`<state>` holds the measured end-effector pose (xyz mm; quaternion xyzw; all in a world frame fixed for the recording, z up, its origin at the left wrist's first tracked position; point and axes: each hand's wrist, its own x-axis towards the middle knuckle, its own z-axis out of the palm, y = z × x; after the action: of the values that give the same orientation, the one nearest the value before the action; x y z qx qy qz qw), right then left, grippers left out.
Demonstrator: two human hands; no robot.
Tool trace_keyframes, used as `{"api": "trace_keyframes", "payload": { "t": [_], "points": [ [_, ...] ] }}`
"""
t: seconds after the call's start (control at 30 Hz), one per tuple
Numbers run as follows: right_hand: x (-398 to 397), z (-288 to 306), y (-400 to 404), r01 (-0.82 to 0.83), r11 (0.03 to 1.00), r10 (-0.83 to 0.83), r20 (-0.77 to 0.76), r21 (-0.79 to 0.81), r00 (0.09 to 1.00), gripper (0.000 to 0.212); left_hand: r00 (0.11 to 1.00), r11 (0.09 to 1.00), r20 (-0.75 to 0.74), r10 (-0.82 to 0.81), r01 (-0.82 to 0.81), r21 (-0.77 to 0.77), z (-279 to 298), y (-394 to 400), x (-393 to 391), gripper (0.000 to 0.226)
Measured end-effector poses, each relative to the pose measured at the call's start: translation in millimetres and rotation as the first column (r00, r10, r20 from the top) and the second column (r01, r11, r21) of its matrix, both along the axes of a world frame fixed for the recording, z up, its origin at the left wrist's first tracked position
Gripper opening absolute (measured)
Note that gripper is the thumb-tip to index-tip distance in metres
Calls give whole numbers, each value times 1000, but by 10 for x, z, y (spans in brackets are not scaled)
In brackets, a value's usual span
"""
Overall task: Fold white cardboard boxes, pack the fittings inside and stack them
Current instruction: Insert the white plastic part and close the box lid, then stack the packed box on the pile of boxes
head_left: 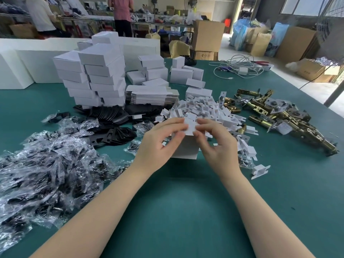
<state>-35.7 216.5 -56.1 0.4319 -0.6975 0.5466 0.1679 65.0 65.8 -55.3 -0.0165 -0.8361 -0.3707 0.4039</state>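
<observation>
White cardboard box (186, 148), standing upright on the green table (176, 211) near its middle, top flap raised and caught between both hands. Left hand (160, 144) curled around the box's left side, thumb and fingertips pinching the flap's left edge. Right hand (216, 144) pinching the flap's right edge, remaining fingers bent and spread beside the box's right side. Both forearms reaching in from the bottom edge.

Just behind the hands: heap of small white card inserts (208, 108), some spilled down the right of the box. One stray insert (260, 171) lying apart, to the right of the right wrist. Further right: pile of brass latch fittings (275, 114), several with white tags, touching the edge of the insert heap.

Left of the hands: black metal plates (113, 135) scattered flat, more of them fanned in a row (109, 113) behind. Far left: big mound of clear plastic bags with dark small parts (46, 168), reaching to the frame edge.

Behind: stack of flat unfolded box blanks (150, 96); left of it, tall leaning stacks of finished white boxes (95, 75); more loose folded boxes (184, 74) further back. White cables (240, 68) coiled at the far right corner. Beyond the table: brown cartons (207, 35) and two people standing at a cluttered bench.
</observation>
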Motion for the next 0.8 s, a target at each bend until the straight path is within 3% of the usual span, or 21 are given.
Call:
{"api": "trace_keyframes", "payload": {
  "t": [0.17, 0.33, 0.5, 0.8],
  "points": [
    [-32, -19, -14, 1, 1000, 0, -87, 9, 996, 17, 997, 997, -41, 62, -64, -40, -13, 22, -41, 25],
    [56, 104, -84, 1, 991, 16, 127, -132, 992, 20, 1000, 962, -10, -12, 14, 274, 126, 117, -9, 29],
    [89, 130, -76, -12, 988, 37, 161, -156, 986, 22, 997, 904, -44, -58, 71, 421, 142, 141, -5, 20],
    [24, 74, -2, -49, 993, 62, 123, -106, 990, 19, 996, 944, -55, -68, 82, 320, 61, 73, -3, 23]
  ]
}}
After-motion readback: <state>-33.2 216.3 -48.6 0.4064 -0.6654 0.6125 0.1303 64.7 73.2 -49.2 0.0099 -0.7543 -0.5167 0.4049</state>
